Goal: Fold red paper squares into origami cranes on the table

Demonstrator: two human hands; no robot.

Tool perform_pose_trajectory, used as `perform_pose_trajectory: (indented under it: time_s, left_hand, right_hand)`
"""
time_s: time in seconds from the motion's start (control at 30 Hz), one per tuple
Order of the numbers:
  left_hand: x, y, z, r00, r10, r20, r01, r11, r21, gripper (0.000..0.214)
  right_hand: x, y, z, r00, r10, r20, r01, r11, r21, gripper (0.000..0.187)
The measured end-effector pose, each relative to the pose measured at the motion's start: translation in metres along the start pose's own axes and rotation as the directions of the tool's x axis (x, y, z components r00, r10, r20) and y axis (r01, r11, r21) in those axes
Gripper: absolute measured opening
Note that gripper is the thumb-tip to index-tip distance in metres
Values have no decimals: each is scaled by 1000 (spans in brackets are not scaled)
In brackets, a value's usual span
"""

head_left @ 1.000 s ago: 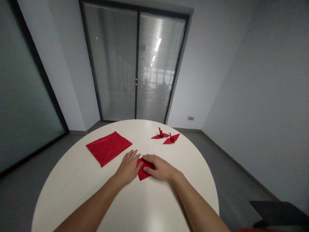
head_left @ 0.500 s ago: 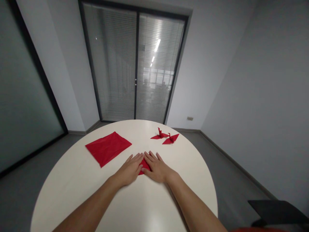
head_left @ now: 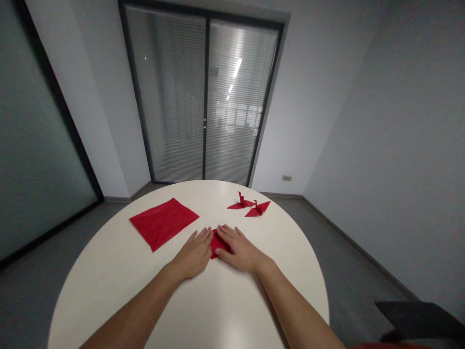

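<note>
A small piece of red folded paper (head_left: 218,245) lies flat on the white round table (head_left: 203,310) between my hands. My left hand (head_left: 195,252) rests palm down at its left edge, fingers stretched out. Across its right part lies my right hand (head_left: 238,249), fingers extended and thumb apart, pressing on the paper and hiding that side of it. Both hands are open and neither grips anything.
Two red paper cranes (head_left: 241,201) stand at the back right of the table. A larger red paper sheet (head_left: 163,223) lies at the left. Beyond the table is a glazed partition with blinds (head_left: 174,97). A dark chair (head_left: 417,317) shows at lower right.
My right hand has shifted slightly up and right, and the hands are a bit farther apart. More of the red paper shows between them.
</note>
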State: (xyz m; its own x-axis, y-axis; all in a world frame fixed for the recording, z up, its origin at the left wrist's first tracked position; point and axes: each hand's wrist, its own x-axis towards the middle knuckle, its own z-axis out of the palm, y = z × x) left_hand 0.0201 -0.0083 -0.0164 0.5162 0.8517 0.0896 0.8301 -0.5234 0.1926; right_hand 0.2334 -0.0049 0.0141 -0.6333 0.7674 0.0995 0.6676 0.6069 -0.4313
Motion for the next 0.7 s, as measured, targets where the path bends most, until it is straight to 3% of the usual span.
perform_pose_trajectory:
  time_s: [0.17,0.4,0.53,0.7]
  left_hand:
    - [-3,-3,-11,998,19,61,-18,1000,-9,58]
    - [-4,-12,-12,993,83,-89,-97,981,-166,47]
    - [-4,-14,-13,982,88,-169,-123,971,-207,37]
    - [-6,-14,-21,978,82,-192,-123,968,-217,30]
  right_hand:
    - [0,3,5,986,95,137,-92,995,-32,94]
    - [-3,26,4,989,116,93,-108,990,-88,108]
    - [-2,23,-3,999,39,4,-38,994,-103,94]
    - [-2,9,-14,992,-83,-92,74,992,-98,60]
